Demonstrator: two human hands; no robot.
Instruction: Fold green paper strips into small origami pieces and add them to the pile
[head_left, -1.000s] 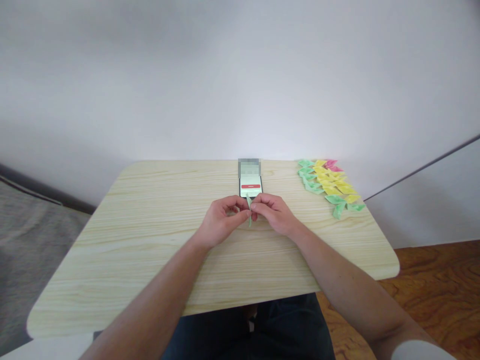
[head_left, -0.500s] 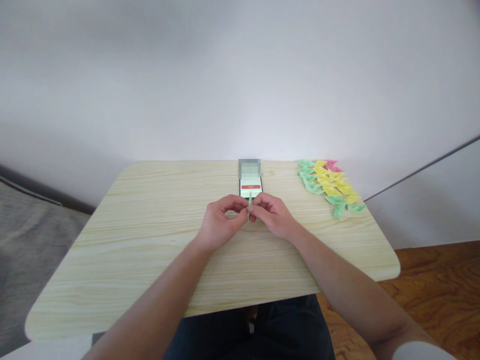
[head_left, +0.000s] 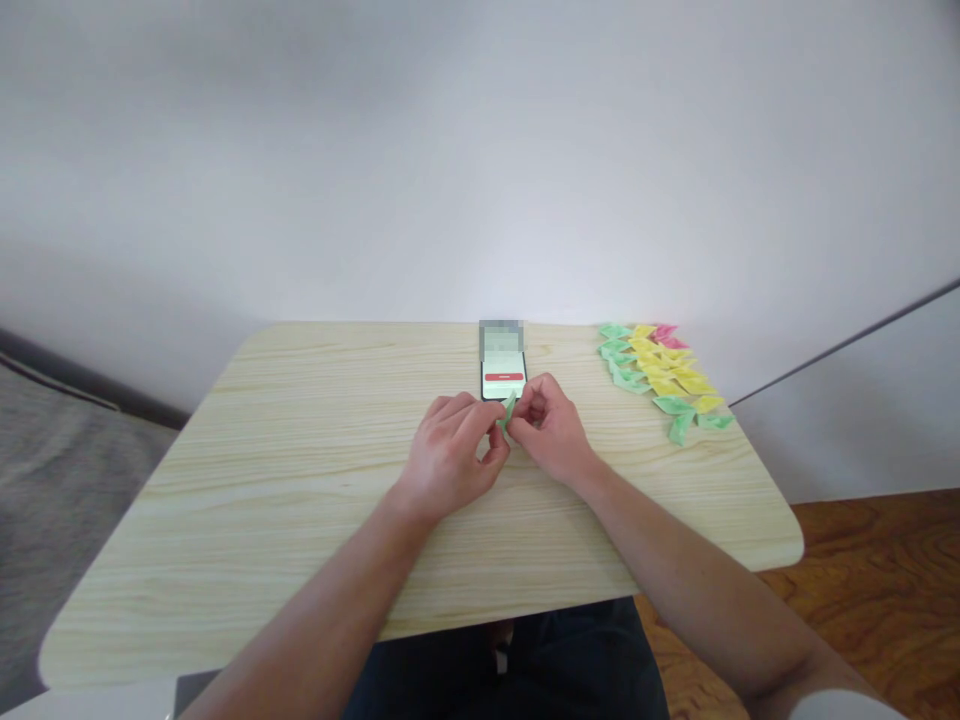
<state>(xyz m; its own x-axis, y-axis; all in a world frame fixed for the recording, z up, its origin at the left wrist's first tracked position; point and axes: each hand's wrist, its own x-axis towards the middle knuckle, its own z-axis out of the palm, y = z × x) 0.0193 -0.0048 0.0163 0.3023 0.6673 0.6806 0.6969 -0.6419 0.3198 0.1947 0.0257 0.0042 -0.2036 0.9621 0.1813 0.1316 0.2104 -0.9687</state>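
Note:
A small piece of folded green paper [head_left: 509,407] is pinched between my two hands, above the table's middle. My left hand [head_left: 456,450] grips it from the left with thumb and fingers closed. On the other side, my right hand [head_left: 551,430] holds its right edge between thumb and curled fingers. Part of the paper is hidden behind the fingertips. Just beyond the hands lies a phone [head_left: 503,362] with a lit screen and a red bar across it.
Several folded paper pieces lie at the table's right: green ones [head_left: 616,352], yellow ones [head_left: 664,365] and a pink one [head_left: 670,336]. The pale wooden table [head_left: 300,450] meets a white wall [head_left: 480,160] at its back edge.
The green paper has tilted to the right between the fingers. My left hand has rolled over it so that its back faces up more; my right hand has shifted slightly right.

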